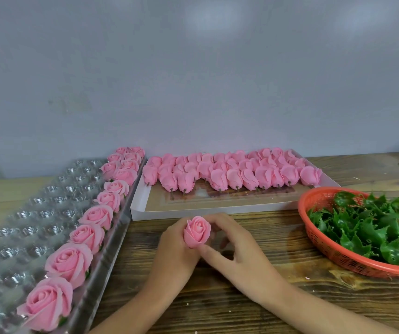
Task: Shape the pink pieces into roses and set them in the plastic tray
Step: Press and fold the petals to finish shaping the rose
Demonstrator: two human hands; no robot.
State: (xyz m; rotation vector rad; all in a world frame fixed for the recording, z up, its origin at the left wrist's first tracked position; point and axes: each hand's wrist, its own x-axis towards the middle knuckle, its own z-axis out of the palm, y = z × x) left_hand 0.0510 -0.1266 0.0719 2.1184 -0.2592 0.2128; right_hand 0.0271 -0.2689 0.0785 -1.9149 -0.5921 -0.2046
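Pinching a half-open pink rose (197, 231) upright, left hand (176, 248) and right hand (240, 254) grip its layered petals.

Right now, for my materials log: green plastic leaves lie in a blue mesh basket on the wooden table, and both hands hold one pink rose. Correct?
The head view shows the mesh basket is red-orange, not blue. Otherwise right: green plastic leaves lie in it on the wooden table, and the left hand and right hand hold one pink rose.
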